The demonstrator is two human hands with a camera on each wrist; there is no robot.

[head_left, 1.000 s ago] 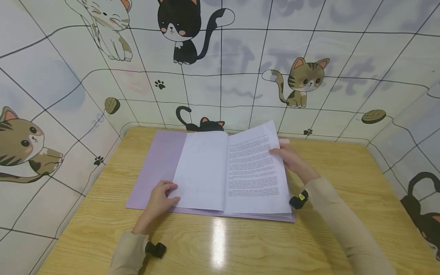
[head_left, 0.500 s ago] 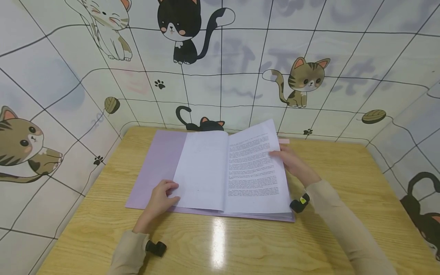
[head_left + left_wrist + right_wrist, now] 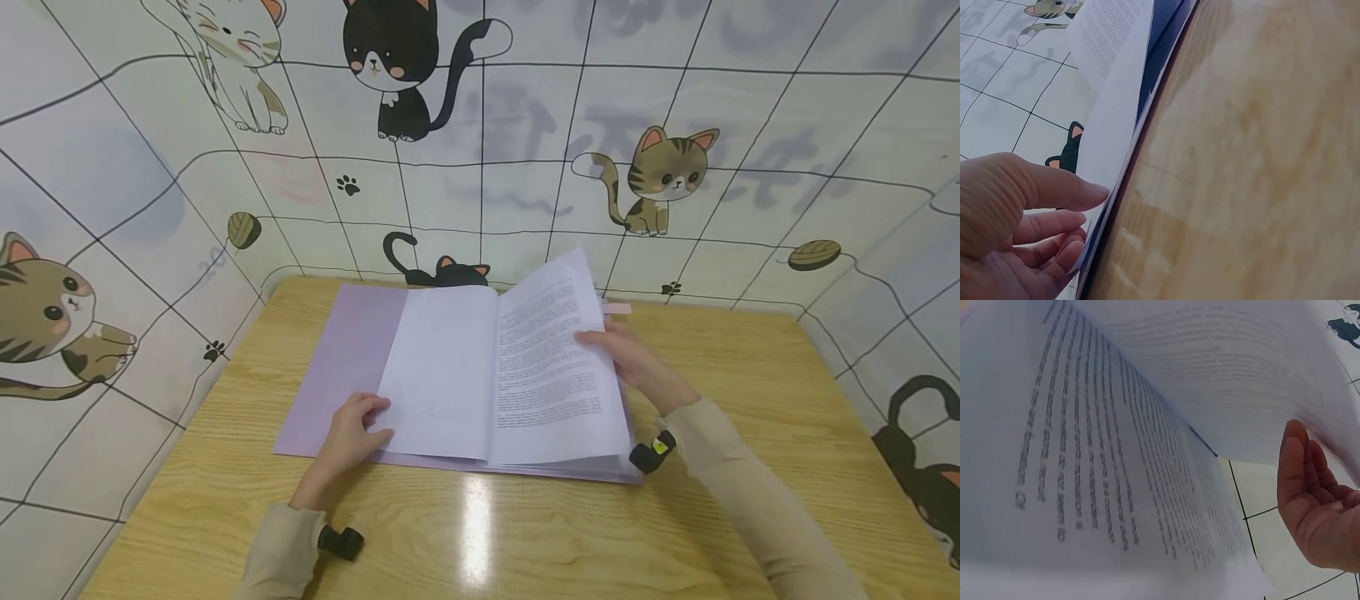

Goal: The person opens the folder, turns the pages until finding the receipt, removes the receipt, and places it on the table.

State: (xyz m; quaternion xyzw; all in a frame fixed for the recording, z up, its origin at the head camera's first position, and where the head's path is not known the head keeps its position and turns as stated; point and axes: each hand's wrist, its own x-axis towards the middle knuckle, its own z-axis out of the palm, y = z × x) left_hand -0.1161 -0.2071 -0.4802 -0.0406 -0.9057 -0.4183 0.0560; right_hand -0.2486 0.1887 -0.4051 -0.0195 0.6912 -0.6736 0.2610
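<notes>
A purple folder (image 3: pixel 356 358) lies spread on the table, with printed sheets bound inside. In the head view my left hand (image 3: pixel 350 433) rests its thumb and fingertips on the lower left corner of the blank left page (image 3: pixel 438 375), fingers loosely bent. My right hand (image 3: pixel 637 362) pinches the right edge of a printed page (image 3: pixel 551 367), thumb on top and fingers behind. That page bows upward, its upper corner raised. From the right wrist view, the fingers (image 3: pixel 1294 465) show behind the lifted sheet (image 3: pixel 1210 381), over another printed page (image 3: pixel 1085 456).
A pink tab (image 3: pixel 617 308) sticks out at the folder's right side. The wooden table (image 3: pixel 465 533) meets cat-patterned walls (image 3: pixel 525 192) at the back and sides. A black wrist camera (image 3: pixel 340 543) sits on the left sleeve, another (image 3: pixel 652 452) on the right.
My right hand has shifted slightly left, and the page it pinches has lifted and curved more to the left. My left hand has stayed in place.
</notes>
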